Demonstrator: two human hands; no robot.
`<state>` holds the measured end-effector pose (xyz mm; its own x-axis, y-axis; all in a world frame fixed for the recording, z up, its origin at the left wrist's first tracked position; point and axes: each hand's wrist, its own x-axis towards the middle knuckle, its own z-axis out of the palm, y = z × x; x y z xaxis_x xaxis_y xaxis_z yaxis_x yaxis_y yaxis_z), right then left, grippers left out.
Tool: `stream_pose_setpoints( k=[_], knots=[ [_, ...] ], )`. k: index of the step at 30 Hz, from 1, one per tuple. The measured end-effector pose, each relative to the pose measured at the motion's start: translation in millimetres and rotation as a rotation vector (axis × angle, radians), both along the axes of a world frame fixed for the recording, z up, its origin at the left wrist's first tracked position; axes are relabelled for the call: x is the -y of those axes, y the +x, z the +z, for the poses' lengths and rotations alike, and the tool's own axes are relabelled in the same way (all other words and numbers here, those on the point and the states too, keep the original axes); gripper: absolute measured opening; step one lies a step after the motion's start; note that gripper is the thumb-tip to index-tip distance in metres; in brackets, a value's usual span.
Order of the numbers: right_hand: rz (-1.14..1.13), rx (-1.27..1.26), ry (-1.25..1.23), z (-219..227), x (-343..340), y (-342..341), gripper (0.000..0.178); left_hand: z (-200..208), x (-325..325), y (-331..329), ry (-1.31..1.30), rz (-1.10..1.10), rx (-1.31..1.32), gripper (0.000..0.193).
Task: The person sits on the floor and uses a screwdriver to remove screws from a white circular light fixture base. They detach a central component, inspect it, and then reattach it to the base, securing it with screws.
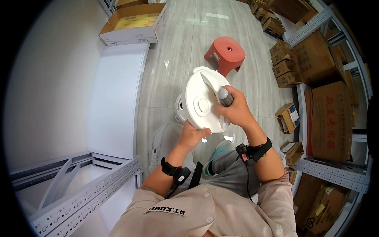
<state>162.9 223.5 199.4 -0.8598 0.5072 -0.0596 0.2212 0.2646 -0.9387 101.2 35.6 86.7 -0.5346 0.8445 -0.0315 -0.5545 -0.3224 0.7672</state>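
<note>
I hold a round white appliance point(199, 98), shaped like a kettle or cooker with a lid and a curved white handle, up in front of me above my lap. My right hand point(236, 108) is closed around the grey grip at the handle's end on the appliance's right side. My left hand point(192, 135) presses against the appliance's lower edge from below, fingers curled on the rim. Both wrists carry black bands with small devices.
A red plastic stool point(226, 53) stands on the grey floor ahead. An open cardboard box point(132, 23) rests on a white surface at the far left. Metal shelving with brown cartons point(329, 114) lines the right; small boxes lie on the floor. A grey rack frame point(79, 189) is at lower left.
</note>
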Motion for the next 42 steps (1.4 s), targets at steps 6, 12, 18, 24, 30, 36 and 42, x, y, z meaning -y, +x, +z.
stream_pose_setpoints(
  k=[6,12,18,24,30,36,42],
  knots=[
    [0.073,0.136,0.266,2,-7,4,0.042,-21,12,-12,-0.075,0.168,0.272,0.075],
    [0.225,-0.089,0.437,14,-3,8,0.069,11,14,-53,-0.061,0.138,0.316,0.066],
    [0.358,-0.052,0.583,9,-2,8,0.071,30,11,-53,-0.038,0.01,0.251,0.065],
    [0.238,-0.14,0.644,-5,9,3,0.057,28,1,-44,0.077,0.059,0.346,0.071],
    [0.245,-0.208,0.609,4,6,1,0.047,44,-3,-40,0.131,0.088,0.383,0.069],
    [0.206,-0.205,0.513,5,5,1,0.046,37,-3,-43,0.067,0.206,0.328,0.065],
    [0.091,-0.238,0.136,3,-11,1,0.043,29,14,-61,0.0,0.234,0.303,0.069]
  ],
)
